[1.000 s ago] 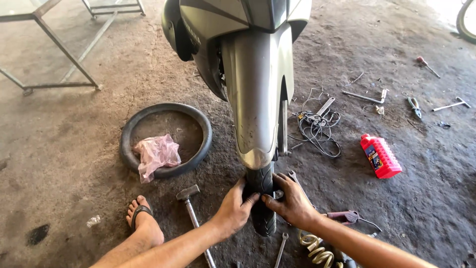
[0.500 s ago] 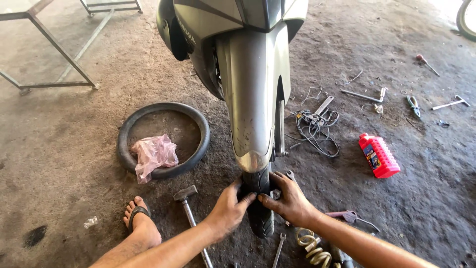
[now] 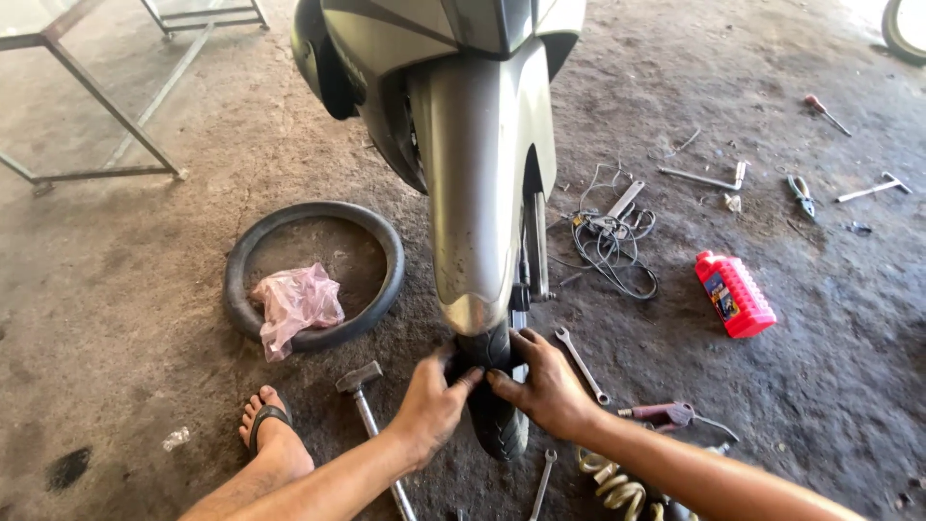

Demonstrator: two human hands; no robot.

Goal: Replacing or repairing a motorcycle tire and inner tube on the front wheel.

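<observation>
Gripping the front tyre [image 3: 497, 425] of a grey scooter [image 3: 463, 145], both hands closed around the black rubber just below the silver front fender [image 3: 477, 193], low in the middle of the view and standing on the dirty concrete floor [image 3: 116, 289]. The left hand [image 3: 431, 403] wrapped the tyre's left flank with its fingers curled over the tread, the forearm running down toward the lower left corner; the right hand [image 3: 547, 386] clasped the right flank, thumb meeting the left fingertips on top of the tyre, its forearm stretching off to the lower right. Against the picture half a second before, both hands sat in nearly the same grip, though the fingertips had drawn closer together over the tread, and the view had shifted only slightly. A hammer [image 3: 371, 415] lay on the floor just beside the left wrist, and a sandalled foot [image 3: 273, 439] rested near it. A spanner [image 3: 582, 365] lay just right of the right hand, with a second spanner [image 3: 542, 478] below the tyre and a coiled yellow hose [image 3: 608, 482] under the right forearm. Farther left, a loose black tyre [image 3: 313, 275] ringed a crumpled pink plastic bag [image 3: 296, 304]. To the right lay a tangle of wires [image 3: 612, 241] and a red bottle [image 3: 735, 294], well apart from the hands.
</observation>
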